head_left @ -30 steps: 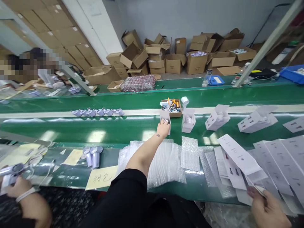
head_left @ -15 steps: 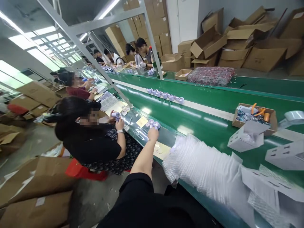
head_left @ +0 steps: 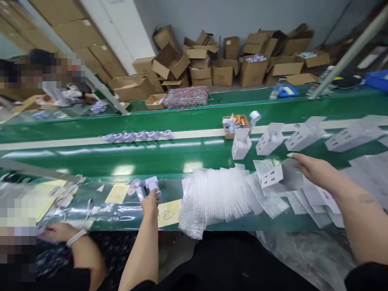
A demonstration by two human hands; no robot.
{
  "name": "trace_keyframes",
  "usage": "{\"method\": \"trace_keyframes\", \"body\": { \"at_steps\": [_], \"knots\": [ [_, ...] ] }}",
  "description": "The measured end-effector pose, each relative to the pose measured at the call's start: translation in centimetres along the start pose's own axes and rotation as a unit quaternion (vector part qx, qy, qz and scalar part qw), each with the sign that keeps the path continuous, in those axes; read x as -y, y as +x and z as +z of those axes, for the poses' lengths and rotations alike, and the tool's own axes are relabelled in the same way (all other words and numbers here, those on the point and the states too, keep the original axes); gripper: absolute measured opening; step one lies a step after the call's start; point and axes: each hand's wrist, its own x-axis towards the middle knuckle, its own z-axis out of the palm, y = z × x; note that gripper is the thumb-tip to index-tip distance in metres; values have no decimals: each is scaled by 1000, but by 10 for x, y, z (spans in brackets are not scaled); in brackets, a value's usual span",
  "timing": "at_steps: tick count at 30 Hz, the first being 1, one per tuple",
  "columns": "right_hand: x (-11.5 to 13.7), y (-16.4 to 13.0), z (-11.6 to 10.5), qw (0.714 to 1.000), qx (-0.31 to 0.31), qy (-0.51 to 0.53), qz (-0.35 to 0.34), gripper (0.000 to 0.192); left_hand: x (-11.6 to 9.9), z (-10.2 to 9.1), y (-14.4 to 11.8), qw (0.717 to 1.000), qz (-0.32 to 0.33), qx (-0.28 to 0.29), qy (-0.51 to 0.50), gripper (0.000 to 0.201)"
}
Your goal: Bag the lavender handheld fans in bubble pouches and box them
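Observation:
My left hand (head_left: 150,204) is closed around a small pale-lavender device (head_left: 152,184) above the near bench. A second lavender piece with a round end (head_left: 137,189) sits right beside it; whether that is also in the grip I cannot tell. On the other side, my right hand (head_left: 315,169) is open, fingers stretched out, over the edge of a white carton (head_left: 273,176) with small printed figures. Contact with the carton is unclear. Under and around that carton lie bubble-wrap sheets (head_left: 274,204) and flattened white cartons (head_left: 315,196). A thick row of bubble-wrap bags (head_left: 218,198) lies between my hands.
Several white cartons (head_left: 241,145) stand along the green belt (head_left: 194,149), beside a small cardboard box of parts (head_left: 232,126) and a tape roll (head_left: 255,116). More lavender devices (head_left: 142,136) line the belt. A co-worker's hand (head_left: 60,233) is at lower left.
My view has swung right and down to the bench in front of me. My left hand holds the lavender device nearer the bubble-wrap bags. My right hand has come into view over the white carton.

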Motion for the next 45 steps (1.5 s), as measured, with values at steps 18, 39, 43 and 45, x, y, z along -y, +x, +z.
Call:
{"method": "trace_keyframes", "body": {
  "at_steps": [18, 39, 43, 45],
  "knots": [
    [26, -174, 13, 573, 15, 748, 335, 38, 29, 198, -332, 590, 295, 703, 265, 44],
    [32, -208, 122, 392, 173, 802, 417, 31, 85, 245, -300, 680, 239, 606, 337, 12],
    [36, -215, 125, 419, 171, 768, 453, 30, 88, 231, -298, 674, 266, 627, 286, 12],
    [38, -216, 125, 433, 157, 755, 467, 36, 87, 225, -299, 648, 294, 649, 270, 6]
  ]
}}
